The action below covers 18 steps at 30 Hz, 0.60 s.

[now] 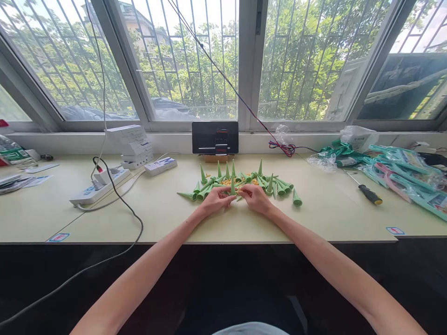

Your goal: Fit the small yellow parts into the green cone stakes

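Note:
At the near edge of a spread of green cones, my left hand (217, 200) grips one upright green cone (233, 184), its tip pointing up. My right hand (256, 197) is pinched close beside that cone, with finger and thumb together; whatever lies between them is too small to make out. Around and behind both hands are several more green cones, some standing, such as the tall cone (260, 167), others lying, such as the cone (296, 198) at the right. Small orange-yellow pieces (223, 182) lie among them, partly hidden by my fingers.
A phone-like black screen (199, 138) stands behind the cones. To the left are a power strip (101, 186), stacked white boxes (134, 146) and a black cable (134, 216) hanging over the table edge. At right lie a screwdriver (370, 194) and turquoise packaged items (407, 172).

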{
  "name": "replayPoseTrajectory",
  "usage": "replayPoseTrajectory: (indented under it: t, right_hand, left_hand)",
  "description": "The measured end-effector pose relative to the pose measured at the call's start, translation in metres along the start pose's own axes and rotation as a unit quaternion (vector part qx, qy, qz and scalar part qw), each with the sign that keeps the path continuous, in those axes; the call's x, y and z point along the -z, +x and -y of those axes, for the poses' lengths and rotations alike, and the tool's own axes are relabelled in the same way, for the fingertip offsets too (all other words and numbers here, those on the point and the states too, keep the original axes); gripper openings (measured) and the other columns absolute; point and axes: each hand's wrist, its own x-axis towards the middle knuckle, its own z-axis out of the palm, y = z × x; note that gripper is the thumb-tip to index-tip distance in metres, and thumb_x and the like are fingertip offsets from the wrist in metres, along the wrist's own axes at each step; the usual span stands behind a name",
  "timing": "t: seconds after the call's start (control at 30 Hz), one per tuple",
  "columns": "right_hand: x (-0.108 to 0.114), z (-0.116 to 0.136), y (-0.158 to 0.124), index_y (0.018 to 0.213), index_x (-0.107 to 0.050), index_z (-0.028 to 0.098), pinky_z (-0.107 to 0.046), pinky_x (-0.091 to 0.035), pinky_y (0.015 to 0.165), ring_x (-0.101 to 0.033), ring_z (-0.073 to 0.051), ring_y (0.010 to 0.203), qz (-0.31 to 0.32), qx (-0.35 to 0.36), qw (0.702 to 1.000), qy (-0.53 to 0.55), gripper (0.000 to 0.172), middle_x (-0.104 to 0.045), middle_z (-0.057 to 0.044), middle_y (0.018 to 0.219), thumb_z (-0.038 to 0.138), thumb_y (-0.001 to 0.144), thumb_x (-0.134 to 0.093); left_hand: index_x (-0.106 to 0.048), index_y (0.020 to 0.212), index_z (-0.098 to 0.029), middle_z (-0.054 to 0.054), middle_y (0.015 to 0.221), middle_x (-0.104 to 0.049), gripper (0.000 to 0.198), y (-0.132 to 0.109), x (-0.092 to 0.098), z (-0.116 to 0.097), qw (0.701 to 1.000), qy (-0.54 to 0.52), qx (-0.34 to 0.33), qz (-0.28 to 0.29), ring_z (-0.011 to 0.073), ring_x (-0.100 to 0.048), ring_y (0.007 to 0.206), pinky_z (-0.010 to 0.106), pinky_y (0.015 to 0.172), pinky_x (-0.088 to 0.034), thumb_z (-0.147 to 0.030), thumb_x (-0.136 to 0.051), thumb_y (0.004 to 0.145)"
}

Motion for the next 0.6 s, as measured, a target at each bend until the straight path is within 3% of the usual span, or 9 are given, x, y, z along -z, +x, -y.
replayPoseTrajectory:
  t: [0.23, 0.37, 0.6]
  right_hand:
    - [0.0015, 0.0033, -0.0008, 0.057, -0.045, 0.018, -0.025, -0.027, 0.054, -0.032, -0.011, 0.054, 0.030, -0.001, 0.999, -0.014, 0.039, -0.039, 0.003, 0.054, 0.036, 0.092, -0.045]
    - [0.0022, 0.0040, -0.0013, 0.059, -0.048, 0.017, -0.025, -0.028, 0.054, -0.034, -0.010, 0.053, 0.042, -0.009, 0.999, 0.001, 0.039, -0.042, 0.003, 0.054, 0.036, 0.093, -0.043]
    - [0.0050, 0.0063, -0.0018, 0.061, -0.053, 0.016, -0.025, -0.030, 0.055, -0.036, -0.010, 0.054, 0.021, 0.017, 0.999, -0.018, 0.035, -0.045, 0.002, 0.056, 0.034, 0.091, -0.050]
  left_hand:
    - [-0.067, 0.110, -0.013, -0.002, 0.054, -0.054, 0.042, 0.0004, 0.0000, 0.0043, 1.000, 0.001, -0.001, 0.005, 0.0103, -0.049, 0.047, 0.022, 0.050, -0.042, -0.043, -0.068, 0.080]
    - [-0.066, 0.113, -0.013, -0.002, 0.055, -0.055, 0.044, 0.0005, -0.0008, 0.0040, 1.000, -0.006, 0.002, 0.005, 0.0102, -0.050, 0.048, 0.022, 0.050, -0.043, -0.042, -0.068, 0.080]
    - [-0.068, 0.100, -0.011, -0.001, 0.058, -0.056, 0.037, 0.0000, -0.0013, 0.0000, 1.000, -0.004, -0.010, 0.012, 0.0091, -0.050, 0.047, 0.021, 0.049, -0.043, -0.043, -0.068, 0.080]
